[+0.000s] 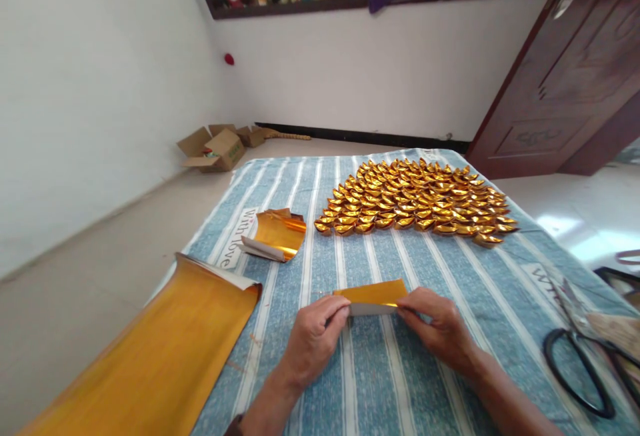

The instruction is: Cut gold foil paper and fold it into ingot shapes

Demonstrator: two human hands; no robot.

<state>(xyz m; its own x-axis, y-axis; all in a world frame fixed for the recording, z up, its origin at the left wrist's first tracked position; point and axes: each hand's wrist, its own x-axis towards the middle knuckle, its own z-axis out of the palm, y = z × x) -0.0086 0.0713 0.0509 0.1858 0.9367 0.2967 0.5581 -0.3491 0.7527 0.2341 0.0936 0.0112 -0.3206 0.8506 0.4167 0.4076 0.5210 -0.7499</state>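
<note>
The small folded sheet (373,296) pinched between the left hand (313,339) and the right hand (440,329) is thin foil paper, glossy gold on top with a matt white underside showing along its lower edge. At twelve o'clock from it, the folded paper ingots (413,199) glint with the same mirror-like gold. The curled sheet (275,235) at ten o'clock and the big sheet (160,356) at eight o'clock are that same shiny foil, white-backed. Beneath everything lies a striped cloth (400,369), matt woven fabric in blue and white. The scissors (585,356) at three o'clock have smooth black handles and dull metal blades. The boxes (215,148) are matt brown cardboard; the door (575,69) is dark polished wood.
</note>
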